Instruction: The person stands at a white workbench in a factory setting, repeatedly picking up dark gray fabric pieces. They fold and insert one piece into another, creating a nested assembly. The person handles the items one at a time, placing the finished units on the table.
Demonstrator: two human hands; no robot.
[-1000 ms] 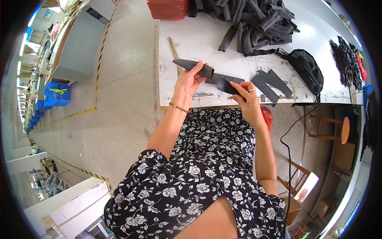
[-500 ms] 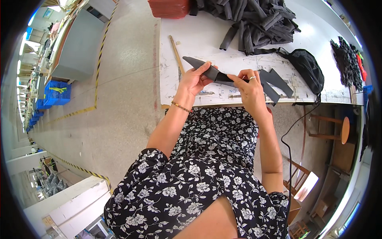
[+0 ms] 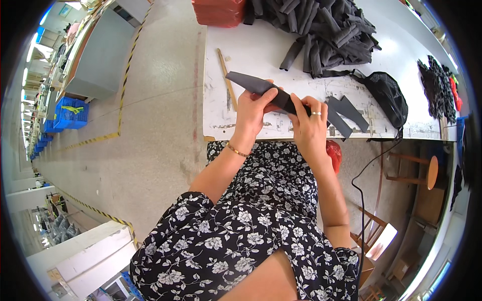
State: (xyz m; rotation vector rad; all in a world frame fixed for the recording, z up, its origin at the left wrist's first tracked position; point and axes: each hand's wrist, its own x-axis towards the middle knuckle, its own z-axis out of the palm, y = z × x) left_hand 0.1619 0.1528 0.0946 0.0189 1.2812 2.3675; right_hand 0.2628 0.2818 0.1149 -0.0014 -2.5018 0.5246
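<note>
Over the table's near edge I hold a long, narrow dark grey fabric piece (image 3: 249, 83), pointing up and to the left. My left hand (image 3: 255, 108) is closed around its middle, thumb on top. My right hand (image 3: 310, 123), with a ring on one finger, pinches its lower right end, where the fingers hide part of it. Between the hands a blacker stretch (image 3: 286, 102) of the piece shows. Just right of my right hand, flat dark grey fabric strips (image 3: 354, 113) lie on the white table (image 3: 271, 47).
A heap of dark grey fabric pieces (image 3: 331, 42) covers the table's far side. A black mesh bag (image 3: 385, 98) lies to the right, and a wooden stick (image 3: 227, 78) at the left. A red package (image 3: 219, 12) sits at the far left corner. Wooden stools (image 3: 433, 172) stand at right.
My left hand has slid along the piece toward my right hand, thumb now across it. The piece lies straighter, with more of its black stretch showing. The view has shifted slightly.
</note>
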